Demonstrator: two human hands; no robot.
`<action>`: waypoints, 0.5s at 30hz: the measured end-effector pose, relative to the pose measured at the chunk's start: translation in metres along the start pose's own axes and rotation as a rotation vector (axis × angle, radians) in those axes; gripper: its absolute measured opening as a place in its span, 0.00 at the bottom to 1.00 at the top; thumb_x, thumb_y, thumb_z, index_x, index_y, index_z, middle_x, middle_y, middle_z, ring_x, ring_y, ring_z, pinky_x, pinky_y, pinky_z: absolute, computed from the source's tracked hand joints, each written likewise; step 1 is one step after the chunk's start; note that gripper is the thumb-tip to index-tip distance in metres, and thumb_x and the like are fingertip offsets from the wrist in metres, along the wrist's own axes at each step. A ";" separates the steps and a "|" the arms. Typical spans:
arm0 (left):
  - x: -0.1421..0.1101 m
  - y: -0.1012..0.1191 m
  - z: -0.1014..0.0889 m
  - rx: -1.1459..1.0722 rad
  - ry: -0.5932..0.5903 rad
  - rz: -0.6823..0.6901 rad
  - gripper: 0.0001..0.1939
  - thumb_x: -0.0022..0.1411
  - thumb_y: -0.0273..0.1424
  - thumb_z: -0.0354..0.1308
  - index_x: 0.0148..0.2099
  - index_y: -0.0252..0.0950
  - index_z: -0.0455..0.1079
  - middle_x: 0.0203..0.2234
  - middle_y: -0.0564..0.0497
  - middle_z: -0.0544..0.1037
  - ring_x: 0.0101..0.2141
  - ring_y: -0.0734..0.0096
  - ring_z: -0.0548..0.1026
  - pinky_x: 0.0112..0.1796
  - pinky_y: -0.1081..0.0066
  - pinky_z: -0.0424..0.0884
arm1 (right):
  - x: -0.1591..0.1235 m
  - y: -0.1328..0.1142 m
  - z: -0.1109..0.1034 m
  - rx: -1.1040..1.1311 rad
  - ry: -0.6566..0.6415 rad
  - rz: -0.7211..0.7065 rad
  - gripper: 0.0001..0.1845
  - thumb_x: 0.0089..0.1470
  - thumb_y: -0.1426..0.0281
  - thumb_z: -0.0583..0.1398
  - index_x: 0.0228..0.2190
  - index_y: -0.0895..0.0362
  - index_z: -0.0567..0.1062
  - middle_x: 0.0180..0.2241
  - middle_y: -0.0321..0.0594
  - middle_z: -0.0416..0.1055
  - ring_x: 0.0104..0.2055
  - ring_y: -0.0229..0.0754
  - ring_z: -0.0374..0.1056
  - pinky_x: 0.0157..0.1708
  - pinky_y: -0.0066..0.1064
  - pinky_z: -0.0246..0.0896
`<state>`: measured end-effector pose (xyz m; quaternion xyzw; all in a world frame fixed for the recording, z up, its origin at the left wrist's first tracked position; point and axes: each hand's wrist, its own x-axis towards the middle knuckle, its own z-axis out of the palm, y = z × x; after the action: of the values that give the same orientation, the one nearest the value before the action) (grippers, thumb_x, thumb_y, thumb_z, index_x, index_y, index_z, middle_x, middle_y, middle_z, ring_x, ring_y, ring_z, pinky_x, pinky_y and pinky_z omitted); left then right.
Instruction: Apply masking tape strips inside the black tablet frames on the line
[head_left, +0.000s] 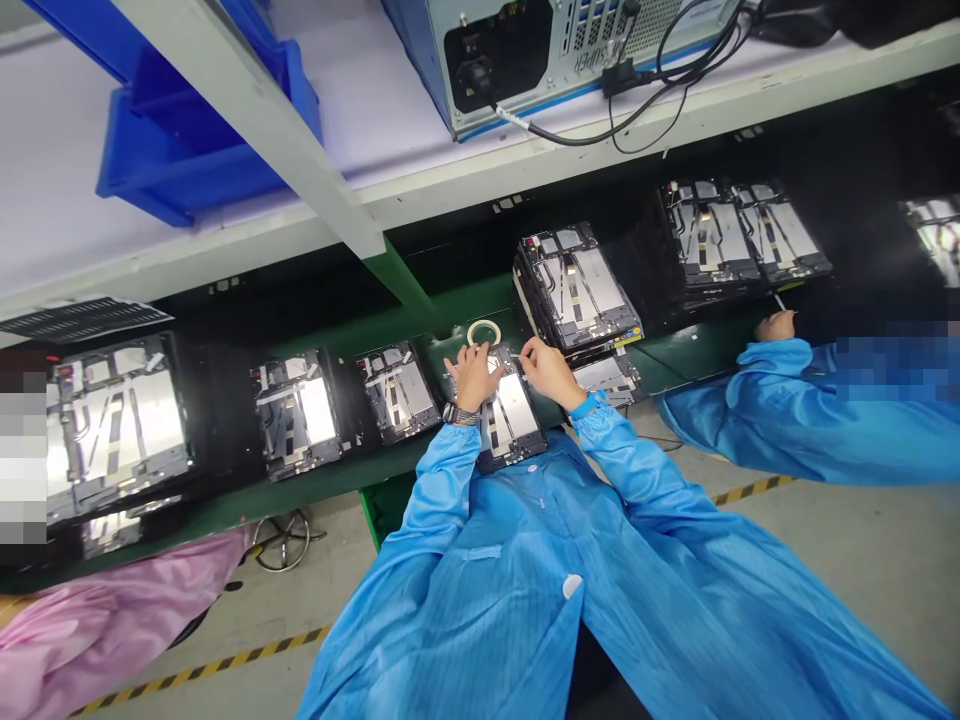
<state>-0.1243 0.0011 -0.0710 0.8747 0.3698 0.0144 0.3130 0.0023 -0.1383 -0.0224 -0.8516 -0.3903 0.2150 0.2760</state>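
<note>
The unclenched left hand (pixel 472 376) presses flat to steady an opened silver-backed tablet (pixel 516 408) at the green desk's (pixel 390 464) near edge, while the right hand (pixel 550 371) pinches a thin metal sliver (pixel 517 355).

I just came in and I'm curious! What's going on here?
A person in a blue smock is working at a green bench. Their left hand rests on an opened tablet, and their right hand pinches a small thin thing just above it. A roll of tape lies close by. More opened tablets sit along the bench, and a co-worker's hand is at work to the right.
</note>
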 end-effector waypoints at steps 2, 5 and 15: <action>0.004 -0.004 -0.004 0.028 -0.045 -0.020 0.34 0.65 0.39 0.66 0.71 0.41 0.67 0.71 0.35 0.66 0.73 0.35 0.53 0.69 0.27 0.33 | 0.008 -0.009 0.000 -0.093 -0.086 -0.023 0.07 0.67 0.73 0.57 0.45 0.55 0.75 0.37 0.44 0.80 0.41 0.49 0.77 0.41 0.34 0.63; 0.008 -0.002 -0.008 0.089 -0.120 -0.063 0.35 0.66 0.43 0.64 0.73 0.46 0.65 0.72 0.41 0.64 0.74 0.41 0.52 0.71 0.33 0.33 | 0.026 -0.023 -0.004 -0.234 -0.250 -0.032 0.09 0.67 0.74 0.58 0.47 0.57 0.74 0.43 0.51 0.81 0.48 0.53 0.78 0.45 0.36 0.66; 0.011 0.005 -0.016 0.148 -0.193 -0.120 0.38 0.65 0.47 0.64 0.74 0.48 0.62 0.74 0.45 0.62 0.75 0.45 0.49 0.73 0.40 0.34 | 0.044 -0.030 -0.002 -0.441 -0.244 -0.028 0.26 0.64 0.70 0.66 0.58 0.60 0.63 0.55 0.58 0.73 0.54 0.58 0.76 0.50 0.41 0.69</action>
<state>-0.1169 0.0143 -0.0576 0.8690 0.3898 -0.1162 0.2820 0.0133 -0.0885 -0.0081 -0.8535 -0.4699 0.2222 0.0374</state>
